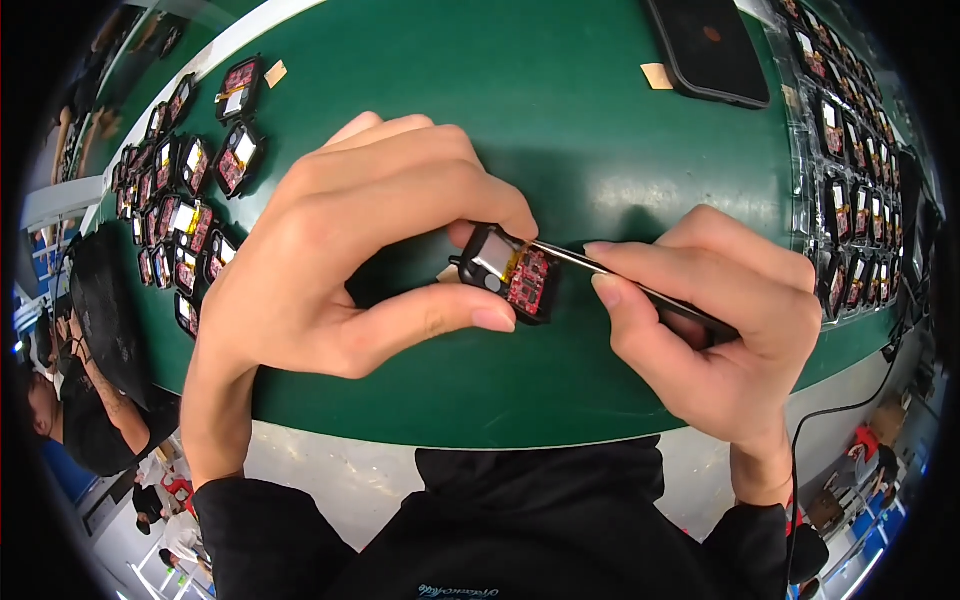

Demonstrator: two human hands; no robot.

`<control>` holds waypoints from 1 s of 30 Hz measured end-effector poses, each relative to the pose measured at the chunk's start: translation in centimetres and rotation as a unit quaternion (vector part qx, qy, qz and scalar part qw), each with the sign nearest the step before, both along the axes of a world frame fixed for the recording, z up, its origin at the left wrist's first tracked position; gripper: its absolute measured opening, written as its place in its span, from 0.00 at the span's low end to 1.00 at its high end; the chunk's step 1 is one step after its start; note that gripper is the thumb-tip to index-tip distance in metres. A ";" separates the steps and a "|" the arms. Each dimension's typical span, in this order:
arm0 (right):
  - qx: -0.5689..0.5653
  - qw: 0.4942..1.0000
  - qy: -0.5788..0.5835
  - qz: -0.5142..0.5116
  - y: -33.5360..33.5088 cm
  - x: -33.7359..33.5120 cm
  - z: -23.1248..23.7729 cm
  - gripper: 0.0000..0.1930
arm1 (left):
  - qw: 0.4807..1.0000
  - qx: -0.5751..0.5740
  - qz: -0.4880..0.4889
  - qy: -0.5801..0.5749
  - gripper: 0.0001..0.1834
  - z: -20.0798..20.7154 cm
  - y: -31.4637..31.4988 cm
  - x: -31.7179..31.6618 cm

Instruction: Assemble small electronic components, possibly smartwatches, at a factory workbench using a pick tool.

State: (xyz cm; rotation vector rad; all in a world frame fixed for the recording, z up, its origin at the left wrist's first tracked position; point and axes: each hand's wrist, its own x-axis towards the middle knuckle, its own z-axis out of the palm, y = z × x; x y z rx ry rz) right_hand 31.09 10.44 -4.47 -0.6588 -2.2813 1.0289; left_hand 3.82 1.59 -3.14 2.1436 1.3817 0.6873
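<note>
Between the thumb and fingers of my left hand [370, 240] is a small black device housing [540, 312], tilted above the green table. Inside it show a silver battery [494, 254], a strip of yellow tape and a red circuit board [528, 284]. My right hand [715, 320] is closed around a pair of tweezers [570, 257] with dark handles and bright metal tips. The tips reach the upper edge of the housing, near the yellow tape; whether they grip anything there is too small to tell.
Several similar open housings [195, 165] lie grouped on the left of the green table [560, 120]. Clear trays [845, 215] of more housings line the right side. A black phone [710, 50] rests at the far right, beside a beige tape piece [657, 76]. People sit beyond the left edge.
</note>
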 end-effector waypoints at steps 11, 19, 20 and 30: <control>-0.009 1.000 0.002 0.005 -0.1 0.0 0.2 0.13 | 1.000 0.003 0.004 -0.002 0.32 -0.2 0.0 0.0; -0.021 1.000 0.003 0.016 0.0 -0.1 0.1 0.13 | 1.000 0.003 0.000 -0.003 0.33 -0.3 -0.1 -0.3; -0.018 1.000 0.003 0.014 0.0 -0.1 0.1 0.13 | 1.000 0.003 0.001 -0.006 0.33 -0.3 -0.1 -0.3; -0.017 1.000 0.008 0.012 0.0 -0.2 0.0 0.12 | 1.000 0.006 -0.004 -0.011 0.32 -0.3 0.1 -0.2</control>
